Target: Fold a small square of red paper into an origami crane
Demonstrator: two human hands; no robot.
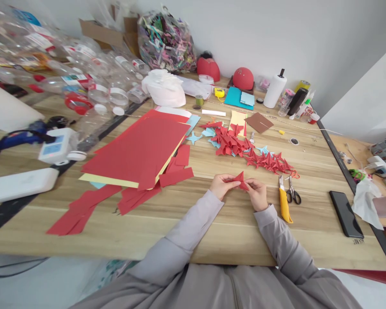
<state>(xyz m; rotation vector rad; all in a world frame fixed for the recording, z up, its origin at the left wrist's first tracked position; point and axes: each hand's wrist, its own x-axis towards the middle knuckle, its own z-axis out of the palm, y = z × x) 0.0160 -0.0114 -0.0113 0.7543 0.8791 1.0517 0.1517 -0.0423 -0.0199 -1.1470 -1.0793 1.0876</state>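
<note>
Between my two hands is a piece of folded red paper (241,179) with a pointed tip standing up. My left hand (221,185) pinches its left side, and my right hand (257,194) grips its right side, fingers closed. Just beyond lies a heap of folded red paper stars (230,140), with a few light blue paper stars (193,137) among and beside them. To the left, large sheets of red paper (135,150) are stacked over yellow and blue ones. Cut red paper strips (141,197) are scattered along the stack's near edge.
Right of my hands lie a yellow utility knife (284,206), black scissors (292,193) and a black phone (345,214). Plastic bottles (99,92) crowd the far left. A tape measure (219,93), a brown paper square (259,122) and a white roll (275,91) stand farther back.
</note>
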